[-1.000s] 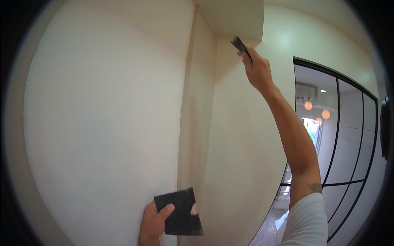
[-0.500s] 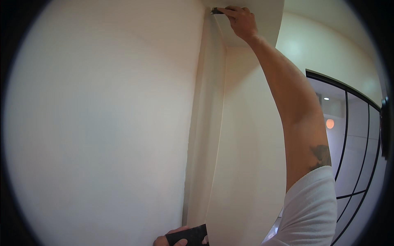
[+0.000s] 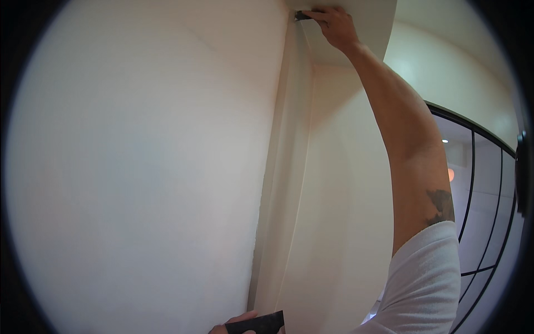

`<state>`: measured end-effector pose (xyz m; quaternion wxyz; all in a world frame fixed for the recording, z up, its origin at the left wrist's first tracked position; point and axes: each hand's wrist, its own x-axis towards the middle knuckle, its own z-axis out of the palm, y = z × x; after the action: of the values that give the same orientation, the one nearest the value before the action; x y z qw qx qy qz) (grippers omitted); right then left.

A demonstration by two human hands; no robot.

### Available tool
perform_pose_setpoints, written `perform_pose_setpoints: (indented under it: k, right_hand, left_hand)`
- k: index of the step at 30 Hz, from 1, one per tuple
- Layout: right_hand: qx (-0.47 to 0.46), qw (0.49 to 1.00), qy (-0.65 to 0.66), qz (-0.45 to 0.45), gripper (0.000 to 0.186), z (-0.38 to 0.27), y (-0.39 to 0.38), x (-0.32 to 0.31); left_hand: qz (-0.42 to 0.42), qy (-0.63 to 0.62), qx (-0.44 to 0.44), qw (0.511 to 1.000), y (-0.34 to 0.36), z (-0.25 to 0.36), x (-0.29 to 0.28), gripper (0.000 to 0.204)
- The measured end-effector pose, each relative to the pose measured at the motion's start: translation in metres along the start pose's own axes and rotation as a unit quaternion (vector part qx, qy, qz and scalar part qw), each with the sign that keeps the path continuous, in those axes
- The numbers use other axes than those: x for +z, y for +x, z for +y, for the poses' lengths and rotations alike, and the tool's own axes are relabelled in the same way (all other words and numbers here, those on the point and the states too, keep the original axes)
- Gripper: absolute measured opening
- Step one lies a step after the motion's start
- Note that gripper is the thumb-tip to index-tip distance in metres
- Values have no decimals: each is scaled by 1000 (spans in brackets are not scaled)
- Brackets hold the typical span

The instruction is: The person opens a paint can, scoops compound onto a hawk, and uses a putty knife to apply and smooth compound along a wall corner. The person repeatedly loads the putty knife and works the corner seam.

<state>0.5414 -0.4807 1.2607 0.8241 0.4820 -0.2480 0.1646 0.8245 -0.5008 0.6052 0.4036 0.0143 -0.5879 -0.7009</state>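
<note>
My right hand point(image 3: 338, 28) is raised high, its fingers closed round a small dark scraper point(image 3: 303, 15). The scraper's tip is at the top of a narrow wall strip point(image 3: 286, 128), where it meets the ceiling. At the lower edge, my left hand point(image 3: 240, 318) grips a flat black plate point(image 3: 267, 322), perhaps a wide putty knife. Its lower part is cut off by the frame. A slightly rough edge runs down between the strip and the broad white wall point(image 3: 144, 167).
A cream wall point(image 3: 339, 167) stands right of the strip, below the ceiling point(image 3: 361, 33). Farther right is a black-framed glass partition point(image 3: 481, 189), partly behind my raised arm. A dark object point(image 3: 521, 172) shows at the right rim.
The whole view has shifted a little, with the corner and my right hand appearing farther right. My left hand and the plate sit slightly lower in the picture. Both grips look the same.
</note>
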Motion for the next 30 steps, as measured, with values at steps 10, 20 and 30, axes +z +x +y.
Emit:
perform_pose_setpoints:
  k: [10,20,30]
  right_hand:
    - [-4,998,-68,-10,33,20,-20,25]
    - [45,998,-12,43,37,-3,-34,27]
    - [72,996,-7,54,39,-1,-53,30]
  left_hand:
    - [-3,30,6,1000,4,3,-1,48]
    - [-2,21,14,1000,6,-2,-2,51]
    - [-4,33,1,999,4,4,-1,50]
